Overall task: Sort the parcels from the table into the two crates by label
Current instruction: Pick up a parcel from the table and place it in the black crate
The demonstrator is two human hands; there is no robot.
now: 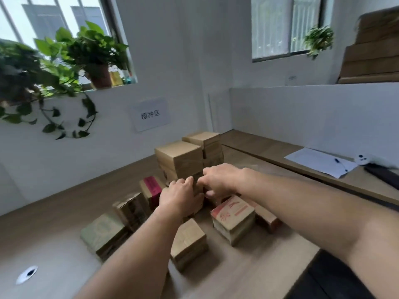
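Several brown cardboard parcels lie on the wooden table [54,229]. A tall stack of parcels [179,160] stands at the middle, with a second stack [205,141] behind it. My left hand [179,195] and my right hand [220,180] both reach to a small parcel [197,188] at the foot of the tall stack, fingers curled on it; the parcel is mostly hidden by the hands. A parcel with a pink label [151,188] sits left of my left hand. A red-printed parcel [233,219] lies below my right hand. No crate is in view.
Loose parcels lie near the front: one [187,242] between my arms and others [103,234] at the left. A paper sheet with a pen [319,161] and a panda toy [363,159] lie on the right desk. Potted plants [95,55] fill the window sill. A cable hole [27,274] sits front left.
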